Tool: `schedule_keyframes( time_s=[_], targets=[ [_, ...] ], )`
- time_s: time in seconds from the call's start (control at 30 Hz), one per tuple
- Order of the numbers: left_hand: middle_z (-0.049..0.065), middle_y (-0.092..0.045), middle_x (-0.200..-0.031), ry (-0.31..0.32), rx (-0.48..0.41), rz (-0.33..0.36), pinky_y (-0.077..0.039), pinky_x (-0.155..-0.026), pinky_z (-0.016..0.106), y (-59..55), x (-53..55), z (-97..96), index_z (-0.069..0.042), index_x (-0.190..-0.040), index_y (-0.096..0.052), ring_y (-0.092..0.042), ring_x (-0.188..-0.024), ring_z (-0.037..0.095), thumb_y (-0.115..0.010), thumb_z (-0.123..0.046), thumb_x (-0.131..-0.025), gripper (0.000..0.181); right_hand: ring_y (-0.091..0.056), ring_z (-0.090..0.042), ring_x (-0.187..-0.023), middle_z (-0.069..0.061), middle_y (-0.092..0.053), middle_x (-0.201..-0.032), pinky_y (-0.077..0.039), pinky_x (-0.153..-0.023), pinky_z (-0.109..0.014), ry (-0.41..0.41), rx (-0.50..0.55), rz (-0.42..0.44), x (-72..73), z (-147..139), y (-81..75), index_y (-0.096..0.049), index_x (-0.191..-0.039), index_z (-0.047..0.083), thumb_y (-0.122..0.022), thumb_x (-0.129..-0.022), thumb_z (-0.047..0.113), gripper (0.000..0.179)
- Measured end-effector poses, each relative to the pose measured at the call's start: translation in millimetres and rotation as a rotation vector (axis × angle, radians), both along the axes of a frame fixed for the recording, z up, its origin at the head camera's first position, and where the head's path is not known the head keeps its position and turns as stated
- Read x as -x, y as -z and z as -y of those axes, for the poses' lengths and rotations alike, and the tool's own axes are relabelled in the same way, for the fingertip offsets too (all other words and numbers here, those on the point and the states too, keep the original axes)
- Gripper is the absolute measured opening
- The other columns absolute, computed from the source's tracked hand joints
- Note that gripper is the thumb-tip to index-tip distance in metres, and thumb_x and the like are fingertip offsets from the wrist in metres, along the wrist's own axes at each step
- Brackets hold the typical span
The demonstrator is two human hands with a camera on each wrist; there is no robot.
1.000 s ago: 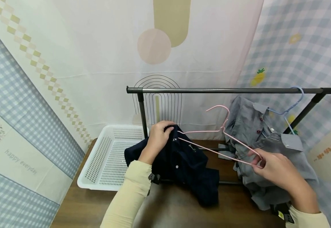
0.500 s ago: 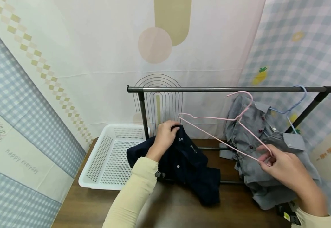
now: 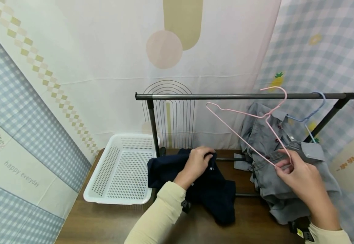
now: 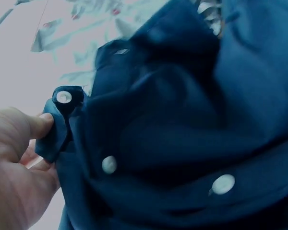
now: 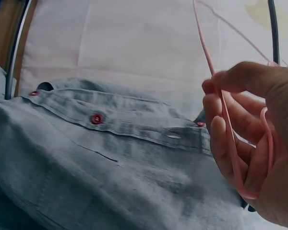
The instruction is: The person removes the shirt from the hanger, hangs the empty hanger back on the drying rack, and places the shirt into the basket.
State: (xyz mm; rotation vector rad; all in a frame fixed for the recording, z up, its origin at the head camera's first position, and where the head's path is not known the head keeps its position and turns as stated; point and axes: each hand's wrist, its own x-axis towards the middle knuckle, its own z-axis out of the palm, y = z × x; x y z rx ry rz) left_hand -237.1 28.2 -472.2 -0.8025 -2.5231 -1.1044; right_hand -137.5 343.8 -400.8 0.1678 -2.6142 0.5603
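Observation:
A navy shirt [image 3: 219,193] with white buttons lies bunched low in front of the rack. My left hand [image 3: 197,162] pinches it at the collar; in the left wrist view the thumb and fingers grip the collar edge beside a button [image 4: 64,97]. A pink wire hanger [image 3: 241,137] is in my right hand [image 3: 297,176], which holds one end corner. Its hook points up and overlaps the rack's bar in the head view. The right wrist view shows the pink wire running between thumb and curled fingers, in front of a grey shirt [image 5: 134,143] with red buttons.
A black clothes rack [image 3: 207,97] stands on the wooden table [image 3: 103,223]. At its right end the grey shirt hangs on a blue hanger [image 3: 317,108]. To the left sits a white perforated basket [image 3: 93,176]. Patterned cloth covers the walls behind and beside.
The pink hanger has drawn away from the navy shirt, swinging up and right, its left end now out of the collar. My left hand has moved right and down with the collar.

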Motion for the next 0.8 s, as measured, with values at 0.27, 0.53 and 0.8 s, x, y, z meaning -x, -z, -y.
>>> schedule_keyframes(
  time_s=[0.27, 0.53, 0.8],
  targets=[
    [0.001, -0.074, -0.109, 0.022, 0.071, 0.039, -0.057, -0.084, 0.019, 29.3, -15.1, -9.0, -0.014, -0.115, -0.077, -0.071, -0.1, 0.013, -0.069, -0.01, -0.099, 0.018, -0.046, 0.021, -0.061, -0.011, -0.078, -0.084, -0.037, -0.047, -0.014, 0.1, 0.007, -0.082, 3.8, 7, 15.6, -0.058, -0.13, 0.0, -0.082, -0.078, 0.001, 0.057],
    [0.001, -0.074, -0.104, 0.044, 0.081, 0.027, -0.056, -0.083, 0.017, 62.9, -33.1, -13.7, -0.012, -0.108, -0.078, -0.071, -0.097, 0.013, -0.072, -0.006, -0.096, 0.015, -0.07, -0.016, -0.06, -0.015, -0.078, -0.088, -0.045, -0.049, -0.036, 0.19, 0.027, -0.05, 3.7, 14, 23.5, -0.057, -0.132, -0.001, -0.078, -0.082, 0.002, 0.054],
    [0.001, -0.071, -0.104, 0.059, 0.182, 0.026, -0.056, -0.081, 0.017, 74.4, -47.3, -10.7, -0.012, -0.11, -0.076, -0.07, -0.096, 0.011, -0.076, -0.009, -0.094, 0.016, -0.074, -0.033, -0.067, -0.015, -0.078, -0.09, -0.047, -0.056, -0.05, 0.241, 0.024, -0.037, 4.1, 19, 32.7, -0.057, -0.132, 0.0, -0.079, -0.083, 0.004, 0.054]
  ],
)
